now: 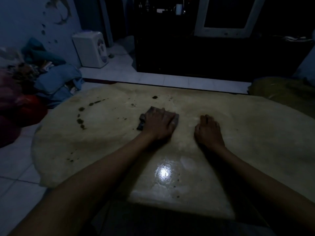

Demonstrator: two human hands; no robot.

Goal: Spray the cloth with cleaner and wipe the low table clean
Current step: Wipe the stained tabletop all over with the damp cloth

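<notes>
Dim room, low surface [238,133] fills most of the view, pale top with a glare patch near me. Dark stains [81,121] arc along its left side, more spots [154,97] near the far edge, so I judge the wipe is only partly done. Pile of clothes [56,79] on the floor left, white appliance [92,48] against the wall behind it. Cloth [176,117] sits mid-surface, folded and dark, under my left hand [158,124], fingers flat and pressing it down, not curled round it. My right hand [207,129] rests on the bare surface just beside, fingers loosely bent, holding nothing. No cleaner bottle in view. Risks: cloth is small and bunched at its left end, it could roll or slip out from under my palm on a hard push; left stains are a far reach, leaning could shift the surface; low light means I could miss spots; a wet top may let my bracing hand slide.
</notes>
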